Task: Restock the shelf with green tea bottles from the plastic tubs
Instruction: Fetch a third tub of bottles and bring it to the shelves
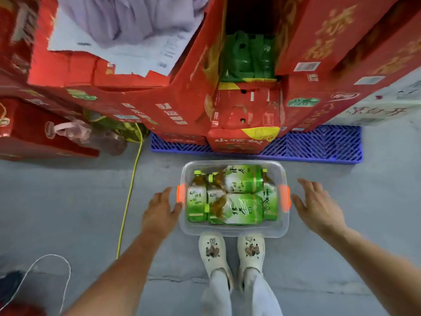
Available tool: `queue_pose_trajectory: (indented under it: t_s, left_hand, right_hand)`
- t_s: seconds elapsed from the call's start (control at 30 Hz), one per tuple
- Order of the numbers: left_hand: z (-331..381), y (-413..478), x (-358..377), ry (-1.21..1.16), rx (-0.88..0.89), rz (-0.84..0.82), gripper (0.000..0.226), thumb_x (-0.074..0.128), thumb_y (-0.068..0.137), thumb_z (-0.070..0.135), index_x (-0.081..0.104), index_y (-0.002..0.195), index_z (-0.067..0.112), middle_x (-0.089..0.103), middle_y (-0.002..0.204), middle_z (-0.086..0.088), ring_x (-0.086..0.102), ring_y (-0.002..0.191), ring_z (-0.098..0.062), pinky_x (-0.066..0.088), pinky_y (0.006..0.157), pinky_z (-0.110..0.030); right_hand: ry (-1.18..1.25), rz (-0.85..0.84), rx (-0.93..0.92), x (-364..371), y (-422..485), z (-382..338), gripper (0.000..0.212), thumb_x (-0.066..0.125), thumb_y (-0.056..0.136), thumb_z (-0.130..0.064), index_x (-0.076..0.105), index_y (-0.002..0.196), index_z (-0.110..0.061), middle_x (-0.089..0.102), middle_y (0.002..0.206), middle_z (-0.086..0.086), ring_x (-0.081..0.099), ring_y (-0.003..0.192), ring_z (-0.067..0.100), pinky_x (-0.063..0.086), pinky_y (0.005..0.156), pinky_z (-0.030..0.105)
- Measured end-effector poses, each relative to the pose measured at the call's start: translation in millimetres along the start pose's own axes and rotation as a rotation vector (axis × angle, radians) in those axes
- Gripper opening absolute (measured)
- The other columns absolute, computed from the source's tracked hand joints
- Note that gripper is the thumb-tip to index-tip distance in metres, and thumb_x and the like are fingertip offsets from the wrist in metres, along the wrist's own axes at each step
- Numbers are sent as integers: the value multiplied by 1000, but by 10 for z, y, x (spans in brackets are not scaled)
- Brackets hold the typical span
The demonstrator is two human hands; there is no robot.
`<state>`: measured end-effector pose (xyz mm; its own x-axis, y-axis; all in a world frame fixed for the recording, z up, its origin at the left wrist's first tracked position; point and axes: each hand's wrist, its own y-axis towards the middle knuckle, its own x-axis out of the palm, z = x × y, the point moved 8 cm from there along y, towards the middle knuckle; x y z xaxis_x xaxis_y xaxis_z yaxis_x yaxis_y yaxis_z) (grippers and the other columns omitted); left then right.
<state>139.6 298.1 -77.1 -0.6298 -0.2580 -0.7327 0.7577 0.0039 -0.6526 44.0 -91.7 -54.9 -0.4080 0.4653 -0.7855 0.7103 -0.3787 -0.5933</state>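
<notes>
A clear plastic tub [234, 232] with orange side latches stands on the grey floor just in front of my white shoes. Several green tea bottles [239, 209] with yellow-green caps lie packed inside it. My left hand [160, 209] hovers at the tub's left side, fingers straight, tips close to the left orange latch [180, 193]. My right hand [319, 205] is spread a little to the right of the right orange latch [286, 198], not touching it. Neither hand holds anything.
Stacked red cartons [159, 96] rise ahead on a blue plastic pallet [319, 144]. A gap between them shows green shrink-wrapped bottle packs [248, 55]. A yellow cord [131, 190] runs down the floor at left, a white cord [45, 270] loops at bottom left.
</notes>
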Motion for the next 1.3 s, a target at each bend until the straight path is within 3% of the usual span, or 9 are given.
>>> queue_pose_trajectory:
  t_s: [0.33, 0.43, 0.57, 0.63, 0.73, 0.83, 0.97, 1.17, 1.3]
  left_hand:
    - [-314, 1559, 1299, -432, -335, 69, 66, 33, 105, 47, 14, 159, 15, 19, 161, -21, 27, 145, -41, 20, 118, -48]
    - [-469, 1707, 1532, -476, -339, 68, 64, 30, 104, 54, 27, 156, 18, 35, 155, -21, 36, 140, -41, 26, 116, -49]
    - [-652, 1692, 1541, -523, -322, 128, 71, 39, 90, 69, 48, 143, 24, 54, 132, -22, 53, 122, -41, 42, 107, -55]
    - [-633, 1662, 1592, -558, -329, 89, 80, 36, 77, 77, 53, 129, 19, 54, 123, -21, 55, 112, -42, 46, 101, -57]
    - [-553, 1642, 1640, -592, -338, 55, 65, 31, 82, 77, 44, 119, 25, 54, 114, -12, 56, 110, -43, 49, 95, -61]
    - [-498, 1637, 1596, -508, -308, 58, 49, 27, 102, 58, 40, 130, 20, 50, 110, -14, 55, 110, -44, 51, 92, -61]
    - [-469, 1559, 1524, -478, -260, 21, 47, 24, 105, 52, 39, 132, 17, 51, 110, -15, 56, 105, -42, 51, 91, -61]
    - [-477, 1195, 1423, -512, -227, 8, 59, 27, 95, 60, 38, 139, 23, 57, 108, -11, 60, 101, -39, 52, 91, -50]
    - [-403, 691, 1170, -528, -176, 41, 46, 30, 107, 41, 36, 148, 20, 55, 106, -2, 56, 97, -26, 38, 81, -34]
  right_hand:
    - [543, -14, 371, 1638, 1334, 793, 65, 42, 101, -46, 28, 150, -6, 37, 148, 24, 41, 133, 39, 33, 111, 45]
    - [628, 18, 378, 1813, 1426, 862, 58, 47, 99, -47, 39, 145, -12, 55, 134, 19, 55, 119, 36, 45, 99, 41]
    - [644, 71, 313, 1798, 1350, 860, 42, 54, 91, -53, 55, 121, -23, 63, 88, 13, 64, 79, 34, 59, 66, 49]
    - [629, 57, 327, 1818, 1341, 859, 43, 49, 86, -60, 57, 105, -22, 60, 78, 10, 63, 76, 36, 58, 67, 56]
    - [672, 12, 423, 1879, 1420, 812, 50, 39, 87, -65, 49, 101, -17, 57, 86, 11, 60, 83, 38, 54, 80, 60]
    - [603, -76, 481, 1883, 1474, 743, 49, 32, 99, -54, 43, 108, -8, 53, 100, 18, 57, 98, 41, 48, 90, 56]
    - [598, -109, 522, 1850, 1400, 725, 53, 30, 101, -52, 46, 115, -4, 53, 113, 24, 54, 107, 42, 44, 97, 51]
    - [536, -78, 441, 1536, 1082, 620, 45, 32, 101, -47, 45, 105, -4, 53, 102, 22, 52, 90, 35, 47, 79, 46]
    - [497, -81, 289, 1226, 702, 495, 35, 31, 105, -36, 43, 124, -10, 53, 113, 15, 49, 97, 29, 38, 81, 38]
